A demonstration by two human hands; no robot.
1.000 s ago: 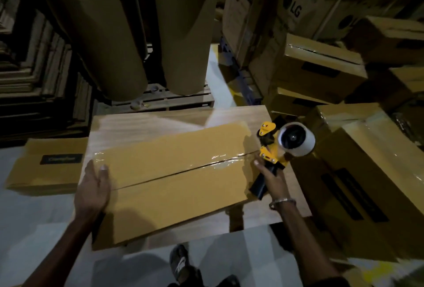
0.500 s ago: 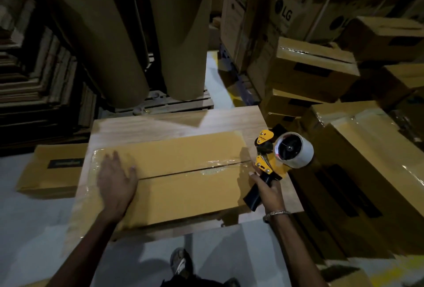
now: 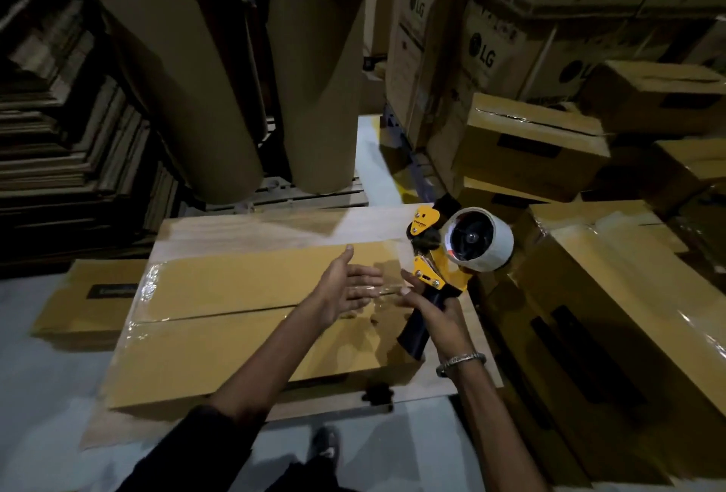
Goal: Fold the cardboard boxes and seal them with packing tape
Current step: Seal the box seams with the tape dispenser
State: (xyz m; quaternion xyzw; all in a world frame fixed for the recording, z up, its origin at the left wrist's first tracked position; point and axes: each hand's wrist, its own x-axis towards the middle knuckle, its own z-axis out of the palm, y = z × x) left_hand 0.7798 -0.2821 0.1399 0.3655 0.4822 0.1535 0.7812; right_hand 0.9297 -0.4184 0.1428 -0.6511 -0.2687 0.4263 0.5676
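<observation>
A closed yellow-brown cardboard box [image 3: 235, 334] lies flat on a wooden table [image 3: 251, 228], with clear tape shining along its centre seam. My right hand [image 3: 440, 314] grips the black handle of a yellow tape dispenser [image 3: 440, 267] carrying a white tape roll [image 3: 477, 240], held at the box's right end. My left hand [image 3: 345, 291] reaches across above the box toward the dispenser, fingers straight and spread, close to the tape end. Whether its fingers touch the tape is unclear.
A flat box [image 3: 90, 295] lies left of the table. Taped boxes [image 3: 613, 314] are stacked close on the right, with LG cartons [image 3: 483, 55] behind them. Two big brown paper rolls [image 3: 314, 71] stand on a pallet beyond the table. Flat cardboard stacks [image 3: 59, 145] fill the left.
My left hand has left the box's left end and swept right along the seam to the dispenser. The dispenser has lifted slightly and stays at the right end.
</observation>
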